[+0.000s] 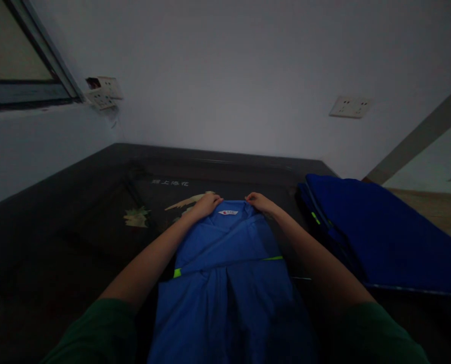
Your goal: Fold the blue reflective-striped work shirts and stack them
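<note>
A light blue garment (225, 242) with a white collar label and yellow-green trim lies spread on a dark surface, its collar toward the wall and its lower part running out of view at the bottom. My left hand (209, 204) pinches the left end of the collar. At the collar's right end, my right hand (259, 202) grips the fabric between thumb and fingers. The label sits between the two hands.
To the right lies a folded stack of darker blue cloth (384, 232). The dark surface (96, 217) carries a printed pattern and white characters. Behind it, the wall has sockets (349, 107); a window (20, 55) is at upper left.
</note>
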`<state>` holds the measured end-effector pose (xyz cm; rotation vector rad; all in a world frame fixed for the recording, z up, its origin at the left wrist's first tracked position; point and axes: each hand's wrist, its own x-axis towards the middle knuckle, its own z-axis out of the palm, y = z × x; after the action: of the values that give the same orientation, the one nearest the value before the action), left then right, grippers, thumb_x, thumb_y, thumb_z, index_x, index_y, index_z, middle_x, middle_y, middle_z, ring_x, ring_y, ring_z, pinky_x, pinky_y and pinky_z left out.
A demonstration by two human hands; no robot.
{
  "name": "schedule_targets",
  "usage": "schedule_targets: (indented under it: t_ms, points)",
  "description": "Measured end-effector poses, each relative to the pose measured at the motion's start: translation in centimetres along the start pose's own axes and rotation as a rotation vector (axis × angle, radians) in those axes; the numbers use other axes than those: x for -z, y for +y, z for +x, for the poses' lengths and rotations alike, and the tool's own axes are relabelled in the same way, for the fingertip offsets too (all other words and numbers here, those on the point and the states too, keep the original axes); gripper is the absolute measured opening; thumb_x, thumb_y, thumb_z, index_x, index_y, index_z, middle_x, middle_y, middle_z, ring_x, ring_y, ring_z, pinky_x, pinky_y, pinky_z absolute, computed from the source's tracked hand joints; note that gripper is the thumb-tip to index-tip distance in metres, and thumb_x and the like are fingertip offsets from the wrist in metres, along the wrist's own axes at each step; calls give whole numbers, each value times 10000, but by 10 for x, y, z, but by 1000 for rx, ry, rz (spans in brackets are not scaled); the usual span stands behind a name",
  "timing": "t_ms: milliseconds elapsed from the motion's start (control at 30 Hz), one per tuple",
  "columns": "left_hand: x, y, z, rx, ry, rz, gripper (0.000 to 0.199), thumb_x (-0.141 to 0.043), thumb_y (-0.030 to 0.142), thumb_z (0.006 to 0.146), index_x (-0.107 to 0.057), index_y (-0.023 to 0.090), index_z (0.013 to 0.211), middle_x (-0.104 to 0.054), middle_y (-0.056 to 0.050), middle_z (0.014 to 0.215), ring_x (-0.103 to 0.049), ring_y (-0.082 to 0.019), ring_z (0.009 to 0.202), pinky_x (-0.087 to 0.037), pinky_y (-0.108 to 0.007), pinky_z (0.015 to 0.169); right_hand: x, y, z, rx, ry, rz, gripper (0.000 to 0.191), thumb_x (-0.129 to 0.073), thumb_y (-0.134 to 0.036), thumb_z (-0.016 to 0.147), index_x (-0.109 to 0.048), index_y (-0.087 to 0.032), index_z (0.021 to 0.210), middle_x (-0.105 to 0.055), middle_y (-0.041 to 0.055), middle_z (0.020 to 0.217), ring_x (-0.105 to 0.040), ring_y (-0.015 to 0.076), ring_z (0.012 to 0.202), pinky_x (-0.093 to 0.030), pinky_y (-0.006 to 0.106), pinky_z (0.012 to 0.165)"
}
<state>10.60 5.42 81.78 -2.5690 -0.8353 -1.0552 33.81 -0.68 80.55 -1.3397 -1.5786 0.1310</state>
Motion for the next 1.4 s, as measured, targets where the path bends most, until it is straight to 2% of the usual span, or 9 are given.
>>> schedule_targets:
  t_ms: [233, 500, 767, 900, 967, 1067, 1167, 1267, 1400]
  points:
    - [1, 7, -4, 22, 31, 20, 204, -598, 352, 859, -685, 170, 890, -691, -59, 870, -628, -188, 813, -435, -245, 685, -1, -29, -23, 100, 43, -622, 267, -681, -350, 813, -617, -201, 1024, -659, 126, 1061, -613, 275, 997, -448, 338, 811]
    - [-1, 13, -5, 62, -21, 186, 268, -492, 333, 928, -672, 165, 822, -676, -88, 837, -630, -220, 824, -449, -296, 754, 3, -25, -25, 103, -84, -652, 186, -576, -270, 896, -613, -214, 1070, -679, 101, 1062, -640, 238, 959, -453, 305, 772]
    - [12, 38, -30, -41, 12, 362, 367, -573, 228, 883, -550, 229, 1249, -500, -126, 1340, -432, -305, 1250, -328, -463, 1028, 16, -27, -35, 182, -21, -668, 285, -616, -256, 865, -598, -224, 1147, -668, 93, 1069, -619, 242, 997, -450, 323, 828]
    - [49, 54, -83, -114, 150, 213, 384, -527, 200, 903, -532, 202, 1287, -490, -117, 1367, -434, -274, 1268, -334, -435, 1060, 32, -23, -68, 352, 125, -547, 277, -591, -188, 862, -618, -163, 1137, -648, 118, 1100, -590, 241, 1045, -445, 346, 898]
    - [70, 65, -133, -190, 88, 8, 324, -484, 275, 944, -560, 210, 1252, -587, -86, 1249, -524, -227, 1182, -379, -388, 1042, 44, -16, -108, 509, 158, -381, 253, -570, -165, 861, -634, -161, 1106, -650, 104, 1081, -595, 221, 1025, -449, 348, 921]
    - [88, 80, -221, -267, -246, -161, 319, -554, 387, 917, -600, 273, 1211, -631, -45, 1208, -575, -215, 1127, -423, -379, 1019, 58, 1, -188, 646, -134, -179, 194, -555, -227, 879, -673, -210, 1032, -674, 67, 1017, -623, 203, 971, -486, 350, 891]
    - [84, 86, -289, -316, -431, -155, 617, -739, 444, 763, -516, 350, 1331, -519, -42, 1397, -470, -265, 1282, -371, -415, 1092, 60, 25, -263, 647, -403, -114, 236, -484, -224, 923, -698, -257, 1019, -660, 69, 1132, -592, 206, 1099, -483, 369, 943]
    - [66, 86, -316, -307, -463, -48, 711, -716, 278, 789, -404, 394, 1417, -393, -32, 1506, -365, -278, 1375, -268, -477, 1156, 52, 44, -303, 597, -505, -212, 374, -466, -138, 898, -660, -328, 1155, -516, 42, 1398, -396, 233, 1346, -394, 456, 1062]
    - [51, 87, -318, -318, -474, 9, 813, -612, 84, 758, -332, 398, 1454, -368, -21, 1521, -325, -270, 1402, -136, -556, 1179, 37, 55, -312, 532, -547, -356, 627, -468, -25, 795, -562, -402, 1287, -366, -13, 1518, -216, 247, 1438, -318, 536, 1096]
